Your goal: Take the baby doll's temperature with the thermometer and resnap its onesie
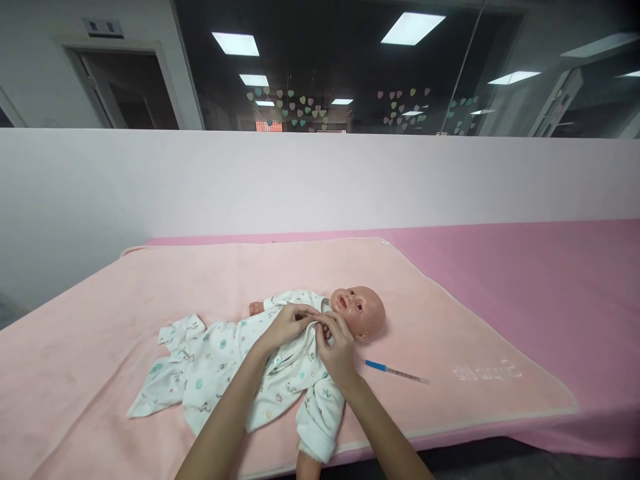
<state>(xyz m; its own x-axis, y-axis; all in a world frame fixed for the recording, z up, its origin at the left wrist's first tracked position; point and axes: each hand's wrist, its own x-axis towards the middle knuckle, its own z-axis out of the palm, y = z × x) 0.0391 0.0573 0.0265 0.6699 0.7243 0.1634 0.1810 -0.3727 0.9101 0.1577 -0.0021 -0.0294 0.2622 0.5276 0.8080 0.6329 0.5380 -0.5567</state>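
A baby doll (361, 311) lies on its back on a peach blanket (440, 313), head to the right. It wears a white patterned romper (220, 363). My left hand (287, 325) pinches the romper's fabric at the doll's chest, just below the neck. My right hand (339, 350) grips the collar edge beside the doll's chin, fingers closed on the cloth. The two hands touch each other at the neckline. One doll hand shows beyond the far sleeve.
A thermometer-like stick with a blue end (396, 371) lies on the blanket right of my right wrist. The blanket rests on a pink-covered table (560, 280). A white partition (320, 180) runs behind, with glass above it.
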